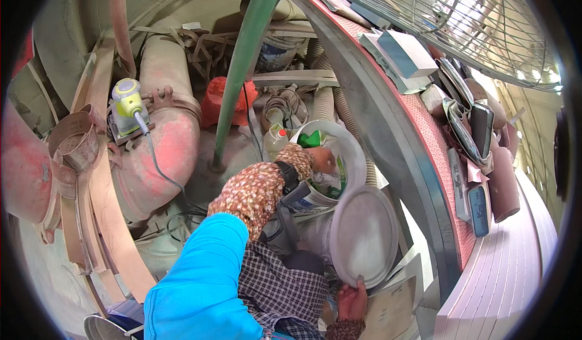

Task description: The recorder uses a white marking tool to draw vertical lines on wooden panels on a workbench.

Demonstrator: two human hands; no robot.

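Observation:
My left hand (322, 160) reaches into a white plastic bucket (355, 152), its wrist wearing a dark watch. Green and white wrappers or packaging (332, 188) lie around the hand inside; the fingers are largely hidden, so I cannot tell whether they grip anything. My right hand (351, 301) pinches the lower edge of a round, dusty, whitish lid (365, 237). The lid is tilted on edge against the near side of the bucket. Close to my left wrist stands a clear bottle (276, 140) with a red cap.
A green-topped power sander (126, 104) rests beside a dusty red pipe elbow (163, 152), its cord trailing down. A green post (239, 67) rises near my left arm. On the right, a curved workbench (424, 134) carries abrasive blocks and rolls. A wire fan guard (485, 18) overhangs it.

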